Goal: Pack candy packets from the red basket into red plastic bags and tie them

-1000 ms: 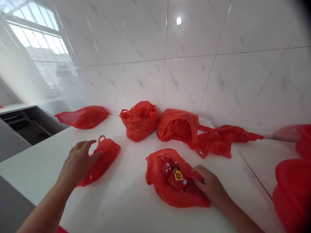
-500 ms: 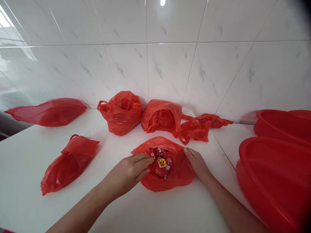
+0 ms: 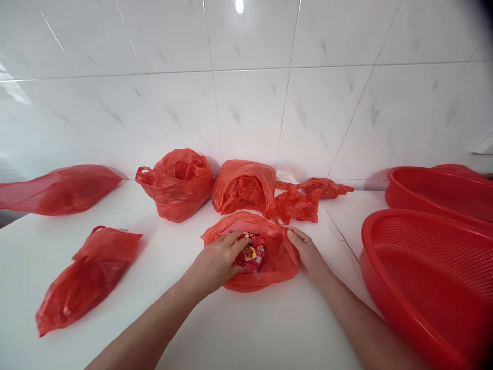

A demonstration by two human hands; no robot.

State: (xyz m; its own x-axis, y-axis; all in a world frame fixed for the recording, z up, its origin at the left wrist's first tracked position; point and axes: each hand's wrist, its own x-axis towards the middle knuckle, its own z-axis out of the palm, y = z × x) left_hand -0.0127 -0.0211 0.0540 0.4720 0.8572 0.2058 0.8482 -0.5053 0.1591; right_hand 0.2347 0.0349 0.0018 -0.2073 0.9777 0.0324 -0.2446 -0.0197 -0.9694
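Note:
A red plastic bag point(image 3: 269, 277) lies on the white table with its mouth spread. Inside are several small red packets point(image 3: 252, 254), one with a yellow patch. My left hand point(image 3: 217, 259) reaches over the bag's left rim, thumb and fingers apart at the packets' left side. Its fingertips partly cover them; no firm grip on a packet shows. On the opposite side, my right hand point(image 3: 308, 254) pinches the bag's right rim between thumb and fingers.
Along the tiled wall stand two bulging red bags point(image 3: 181, 190) point(image 3: 227, 185), with crumpled red bags point(image 3: 300, 203) beside them. More filled red bags point(image 3: 92, 272) point(image 3: 69, 190) lie at left. Red plastic baskets point(image 3: 372, 246) point(image 3: 393, 190) occupy the right side.
My left hand has moved further over the bag's mouth, its thumb and fingers now spread at the packets. My right hand keeps hold of the rim. The view has shifted to the right.

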